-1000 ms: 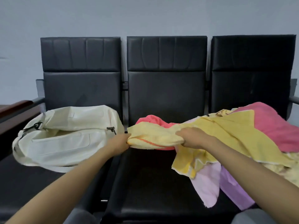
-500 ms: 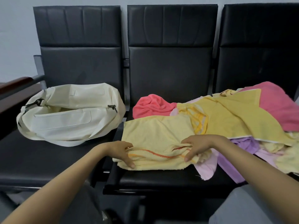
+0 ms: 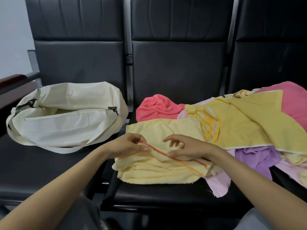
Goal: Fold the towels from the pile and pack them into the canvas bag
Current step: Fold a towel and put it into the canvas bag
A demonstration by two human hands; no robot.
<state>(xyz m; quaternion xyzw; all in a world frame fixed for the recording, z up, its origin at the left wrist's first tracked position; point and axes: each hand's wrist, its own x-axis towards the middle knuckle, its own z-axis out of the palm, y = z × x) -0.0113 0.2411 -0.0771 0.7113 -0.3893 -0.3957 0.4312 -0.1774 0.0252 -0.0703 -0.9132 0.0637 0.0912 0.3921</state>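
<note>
A person works over a row of black padded seats (image 3: 174,67). On the middle seat, near its front edge, lies a pale yellow towel (image 3: 159,173) with an orange stripe, partly doubled over on itself into a few loose layers. The left hand (image 3: 127,145) pinches the striped edge between thumb and fingertips and lifts it slightly off the layers below. The right hand (image 3: 187,148) is just beside it. Its thumb lies on the same striped edge further along, while its fingers are raised, spread and loosely bent, closed on nothing. The two hands are near each other but do not touch. Behind and to the right of this towel sprawls the unfolded pile. It includes a crumpled coral towel (image 3: 157,108) near the seat back, a deeper yellow towel (image 3: 245,123) draped across the top, a pink towel (image 3: 292,103) at the far right, a purple towel (image 3: 255,158) under the yellow one, and a light pink cloth (image 3: 217,183) hanging over the seat front. The cream canvas bag (image 3: 66,120) lies on the left seat, well apart from the hands. Its top opening gapes and its strap loops along the seat in front of it. Whether it holds anything cannot be told. A wooden armrest (image 3: 15,78) shows at the far left.
</note>
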